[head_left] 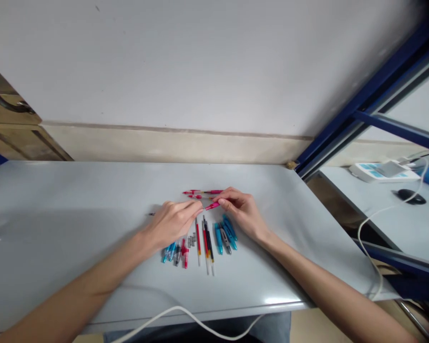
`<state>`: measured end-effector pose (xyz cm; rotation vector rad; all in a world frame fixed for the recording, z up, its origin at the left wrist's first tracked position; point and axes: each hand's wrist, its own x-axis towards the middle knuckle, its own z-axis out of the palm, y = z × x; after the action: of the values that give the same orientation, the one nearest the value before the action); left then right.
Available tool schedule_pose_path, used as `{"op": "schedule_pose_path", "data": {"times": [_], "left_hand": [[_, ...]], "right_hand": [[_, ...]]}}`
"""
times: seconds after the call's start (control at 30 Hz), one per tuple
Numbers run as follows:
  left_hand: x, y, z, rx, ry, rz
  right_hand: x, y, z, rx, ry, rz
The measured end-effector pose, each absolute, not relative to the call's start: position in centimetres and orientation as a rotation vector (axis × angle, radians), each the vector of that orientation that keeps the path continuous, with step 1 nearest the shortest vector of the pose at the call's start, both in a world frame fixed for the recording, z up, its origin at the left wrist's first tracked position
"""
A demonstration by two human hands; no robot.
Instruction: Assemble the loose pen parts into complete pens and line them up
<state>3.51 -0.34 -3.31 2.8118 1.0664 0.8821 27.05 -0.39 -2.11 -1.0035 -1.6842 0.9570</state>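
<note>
My right hand (242,210) pinches a pink pen barrel (212,206) whose narrow end points left. Close to that end, the fingertips of my left hand (177,220) are pressed together; whatever they hold is too small to make out. Behind the hands lie pink pens or pen parts (193,192). Red and black ink refills (209,243) lie in front, with small grey pieces (192,239) to their left. Blue and grey pen barrels (223,236) are grouped below my right hand. Clear-bodied pen parts with blue, black and red (177,251) lie partly under my left hand.
The pale grey table (75,228) meets a wall at the back. A white cable (178,308) hangs across the front edge. Beyond a blue metal frame (343,112) on the right are a black mouse (411,196) and a white device (382,171).
</note>
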Motion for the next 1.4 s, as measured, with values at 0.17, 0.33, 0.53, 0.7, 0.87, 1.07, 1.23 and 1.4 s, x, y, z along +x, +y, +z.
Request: {"op": "schedule_pose_path", "data": {"times": [0.17,0.33,0.53,0.7,0.87,1.07,1.23,1.4], "left_hand": [[3.8,-0.6,-3.3,2.800,1.050,0.890],[3.6,-0.6,-3.0,2.760,1.018,0.902],[3.5,-0.6,-2.4,2.794,0.966,0.830],[4.0,-0.7,-2.4,2.812,1.054,0.834],[4.1,-0.7,-2.2,2.816,1.150,0.794],[4.9,-1.4,-1.9,2.855,0.970,0.767],[4.5,-1.5,-1.8,2.844,0.905,0.763],[3.5,-0.7,-1.3,2.916,0.987,0.909]], "right_hand": [[26.8,-0.9,-2.4,-0.991,-1.592,1.003],[26.8,-1.3,-2.6,-1.135,-1.594,1.004],[26.8,-1.8,-2.1,-1.016,-1.671,0.781],[26.8,-1.9,-1.8,-0.862,-1.739,0.722],[26.7,-2.3,-1.6,-0.840,-1.776,0.632],[26.2,-3.0,-1.5,-0.948,-1.904,0.591],[26.2,-2.9,-1.5,-0.879,-1.872,0.564],[26.4,-2.6,-1.6,-0.855,-1.833,0.562]]}}
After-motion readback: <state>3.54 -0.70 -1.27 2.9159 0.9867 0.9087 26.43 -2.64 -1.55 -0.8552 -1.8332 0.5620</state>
